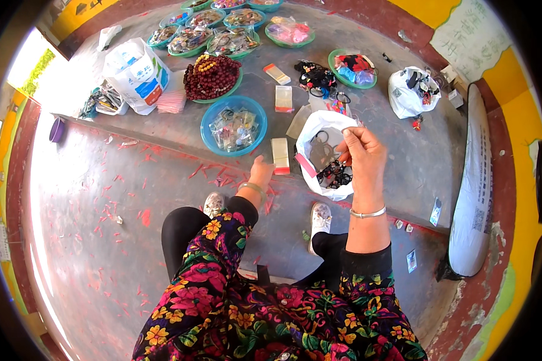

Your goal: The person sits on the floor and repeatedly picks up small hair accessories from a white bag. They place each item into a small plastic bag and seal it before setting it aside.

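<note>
Just left of the right hand (pixel 366 153), in the head view, I see the bag (pixel 319 122) with black bands (pixel 336 175) left inside, so the handling looks unfinished to me; that hand seems pinched, whether on anything I can't tell, and the left hand (pixel 260 174), grip unclear, is beside a box (pixel 280 155).

A white bag (pixel 329 118) standing open on the grey floor (pixel 427 180), a pink patch (pixel 307 165) showing on its left rim — black loops (pixel 335 175) lying heaped inside, a pale, red-ended oblong pack (pixel 280 153) lying just to its left
</note>
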The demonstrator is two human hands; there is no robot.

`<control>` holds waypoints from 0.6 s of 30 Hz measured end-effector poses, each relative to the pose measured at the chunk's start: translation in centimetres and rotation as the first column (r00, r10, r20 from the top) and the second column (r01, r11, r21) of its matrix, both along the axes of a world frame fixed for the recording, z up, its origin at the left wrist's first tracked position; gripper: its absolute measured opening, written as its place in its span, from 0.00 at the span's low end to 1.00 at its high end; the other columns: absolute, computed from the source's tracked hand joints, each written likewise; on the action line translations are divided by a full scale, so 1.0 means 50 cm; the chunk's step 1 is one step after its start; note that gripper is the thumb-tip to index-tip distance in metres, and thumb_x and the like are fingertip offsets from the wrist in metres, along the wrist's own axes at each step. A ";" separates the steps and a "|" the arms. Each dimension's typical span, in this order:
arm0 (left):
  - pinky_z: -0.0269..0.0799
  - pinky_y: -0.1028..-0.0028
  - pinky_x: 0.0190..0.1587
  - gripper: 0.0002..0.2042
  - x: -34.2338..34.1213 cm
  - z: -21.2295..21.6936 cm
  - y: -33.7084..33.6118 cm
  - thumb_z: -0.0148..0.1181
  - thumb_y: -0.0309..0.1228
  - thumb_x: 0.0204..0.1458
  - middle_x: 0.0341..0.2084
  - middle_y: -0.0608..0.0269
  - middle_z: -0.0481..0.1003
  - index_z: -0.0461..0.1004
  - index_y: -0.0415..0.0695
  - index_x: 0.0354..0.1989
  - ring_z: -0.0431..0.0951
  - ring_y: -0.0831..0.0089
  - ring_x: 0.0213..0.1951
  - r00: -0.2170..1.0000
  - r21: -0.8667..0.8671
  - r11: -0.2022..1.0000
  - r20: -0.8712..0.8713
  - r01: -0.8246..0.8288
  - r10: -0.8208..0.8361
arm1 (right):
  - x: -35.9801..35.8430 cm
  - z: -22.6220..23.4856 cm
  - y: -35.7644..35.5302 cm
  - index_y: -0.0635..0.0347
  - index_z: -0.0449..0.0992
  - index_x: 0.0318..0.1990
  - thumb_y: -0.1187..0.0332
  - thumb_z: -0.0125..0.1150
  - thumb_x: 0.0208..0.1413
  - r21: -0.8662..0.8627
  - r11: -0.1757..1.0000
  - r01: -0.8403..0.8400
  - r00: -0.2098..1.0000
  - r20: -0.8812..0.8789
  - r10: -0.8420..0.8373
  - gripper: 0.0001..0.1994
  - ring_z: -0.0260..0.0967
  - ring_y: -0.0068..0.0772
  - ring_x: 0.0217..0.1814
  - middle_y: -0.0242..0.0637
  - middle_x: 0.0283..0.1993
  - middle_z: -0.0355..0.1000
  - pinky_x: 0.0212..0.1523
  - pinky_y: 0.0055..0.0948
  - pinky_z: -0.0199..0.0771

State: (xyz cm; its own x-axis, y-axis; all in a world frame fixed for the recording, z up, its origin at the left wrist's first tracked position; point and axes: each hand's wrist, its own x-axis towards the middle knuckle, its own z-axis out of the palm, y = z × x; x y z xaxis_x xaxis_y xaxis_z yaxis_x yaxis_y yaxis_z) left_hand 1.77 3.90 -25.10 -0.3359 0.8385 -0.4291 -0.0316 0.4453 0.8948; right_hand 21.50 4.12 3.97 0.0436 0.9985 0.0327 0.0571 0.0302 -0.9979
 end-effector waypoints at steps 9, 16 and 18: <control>0.65 0.75 0.47 0.16 0.082 0.318 -0.031 0.56 0.32 0.52 0.40 0.64 0.74 0.70 0.39 0.48 0.71 0.77 0.43 0.899 0.325 0.924 0.314 0.199 -0.304 | -0.013 -0.011 0.003 0.62 0.73 0.35 0.69 0.57 0.53 -0.134 0.990 0.036 0.960 -0.272 -0.072 0.07 0.69 0.21 0.19 0.36 0.25 0.74 0.17 0.16 0.59; 0.67 0.75 0.44 0.13 0.084 0.497 -0.105 0.53 0.30 0.54 0.41 0.64 0.73 0.70 0.39 0.47 0.72 0.77 0.44 0.842 0.467 0.883 0.462 0.037 -0.279 | -0.047 -0.004 -0.020 0.58 0.71 0.35 0.68 0.57 0.53 -0.270 0.958 -0.092 0.880 -0.472 -0.048 0.05 0.74 0.26 0.27 0.39 0.32 0.75 0.24 0.17 0.67; 0.68 0.76 0.41 0.12 0.066 0.489 -0.105 0.52 0.30 0.56 0.40 0.63 0.74 0.71 0.39 0.45 0.74 0.76 0.41 0.853 0.393 0.917 0.502 -0.074 -0.146 | -0.058 -0.018 -0.026 0.58 0.71 0.35 0.68 0.57 0.53 -0.263 0.949 -0.175 0.876 -0.482 0.028 0.05 0.74 0.26 0.29 0.39 0.32 0.75 0.25 0.17 0.67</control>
State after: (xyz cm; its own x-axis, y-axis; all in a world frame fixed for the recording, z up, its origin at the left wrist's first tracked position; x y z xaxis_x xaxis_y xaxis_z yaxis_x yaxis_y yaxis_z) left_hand 5.09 -1.36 -0.65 -0.1265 0.9773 -0.1700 -0.5229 0.0799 0.8487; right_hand 18.57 2.84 3.06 -0.1222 0.9589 -0.2561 -0.4045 -0.2838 -0.8694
